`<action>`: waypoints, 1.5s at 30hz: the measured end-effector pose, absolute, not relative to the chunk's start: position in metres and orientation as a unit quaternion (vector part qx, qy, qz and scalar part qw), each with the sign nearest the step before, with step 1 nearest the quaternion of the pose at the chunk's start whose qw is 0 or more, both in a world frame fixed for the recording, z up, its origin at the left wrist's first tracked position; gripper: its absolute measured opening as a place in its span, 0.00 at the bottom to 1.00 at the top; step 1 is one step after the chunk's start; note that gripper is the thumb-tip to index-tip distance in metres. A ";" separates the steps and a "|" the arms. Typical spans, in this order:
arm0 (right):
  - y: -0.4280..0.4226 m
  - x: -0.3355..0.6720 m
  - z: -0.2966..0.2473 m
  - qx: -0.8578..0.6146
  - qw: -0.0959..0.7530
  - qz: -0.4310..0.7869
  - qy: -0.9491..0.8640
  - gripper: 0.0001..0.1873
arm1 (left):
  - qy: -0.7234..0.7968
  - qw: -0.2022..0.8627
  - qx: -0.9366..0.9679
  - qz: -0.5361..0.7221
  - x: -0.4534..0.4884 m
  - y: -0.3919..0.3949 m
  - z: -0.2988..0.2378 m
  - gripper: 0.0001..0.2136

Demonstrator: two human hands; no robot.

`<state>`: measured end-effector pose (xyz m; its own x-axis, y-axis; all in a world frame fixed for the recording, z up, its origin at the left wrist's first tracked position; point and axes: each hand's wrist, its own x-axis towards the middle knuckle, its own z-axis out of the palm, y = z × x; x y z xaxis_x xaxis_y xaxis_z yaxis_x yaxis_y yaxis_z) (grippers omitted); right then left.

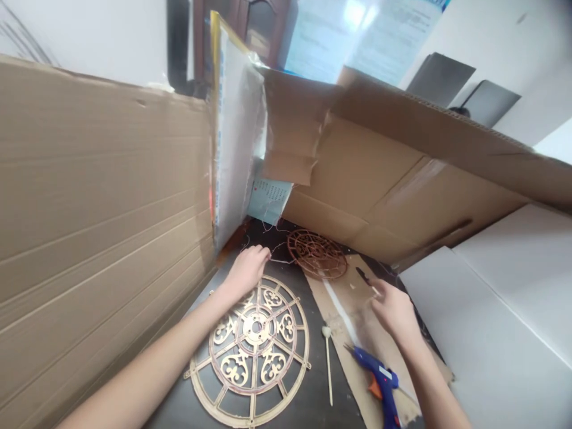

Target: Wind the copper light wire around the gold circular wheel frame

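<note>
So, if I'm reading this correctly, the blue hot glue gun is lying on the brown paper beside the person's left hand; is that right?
Not quite: the head view shows the blue hot glue gun beside the right hand. It is on the brown paper, as you said.

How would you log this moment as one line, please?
left hand: by thin pale strands | right hand: above blue plastic glue gun

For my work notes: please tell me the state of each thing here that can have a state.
Left hand: fingers curled, just above the table
Right hand: raised, fingertips together
Glue gun: lying on brown paper
Large wheel: lying flat
Small lattice disc: lying flat
Cardboard sheet: standing, tilted
</note>
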<state>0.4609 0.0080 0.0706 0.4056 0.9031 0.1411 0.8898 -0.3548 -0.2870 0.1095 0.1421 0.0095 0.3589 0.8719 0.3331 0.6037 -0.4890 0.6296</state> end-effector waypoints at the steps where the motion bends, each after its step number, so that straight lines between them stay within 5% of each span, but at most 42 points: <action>1: 0.016 0.454 0.069 -0.825 0.152 0.036 -0.544 0.09 | 0.465 0.218 0.781 0.355 0.108 0.137 0.016 0.09; 5: 0.065 0.459 0.080 -0.832 0.143 0.096 -0.528 0.16 | 0.486 0.316 0.677 0.453 0.104 0.122 0.043 0.09; 11: 0.093 0.520 0.125 -0.897 0.100 0.022 -0.429 0.15 | 0.441 0.594 0.479 0.473 0.087 0.095 0.069 0.16; 17: 0.068 0.494 0.143 -0.884 0.023 0.047 -0.464 0.09 | 0.391 0.703 0.332 0.494 0.080 0.064 0.088 0.10; 24: -0.003 0.339 0.129 -0.710 0.193 0.083 -0.672 0.12 | 0.324 0.831 0.072 0.447 0.090 0.031 0.114 0.09; 27: -0.034 0.279 0.132 -0.505 0.409 0.196 -0.734 0.07 | 0.324 0.842 0.047 0.429 0.097 0.016 0.115 0.09; 30: -0.049 0.247 0.141 -0.458 0.460 0.224 -0.727 0.07 | 0.339 0.837 0.069 0.425 0.100 0.006 0.113 0.09; 39: -0.049 0.245 0.136 -0.411 0.468 0.214 -0.753 0.05 | 0.371 0.812 0.092 0.442 0.098 -0.014 0.123 0.05; 45: -0.041 0.256 0.119 -0.420 0.338 -0.020 -0.842 0.10 | 0.374 0.786 0.293 0.397 0.103 0.000 0.092 0.08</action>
<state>0.2565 -0.0407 0.1192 -0.4187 0.6938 0.5860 0.7208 0.6464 -0.2502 0.1030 -0.0001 0.0920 0.4063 0.8421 -0.3547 -0.4044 0.5138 0.7566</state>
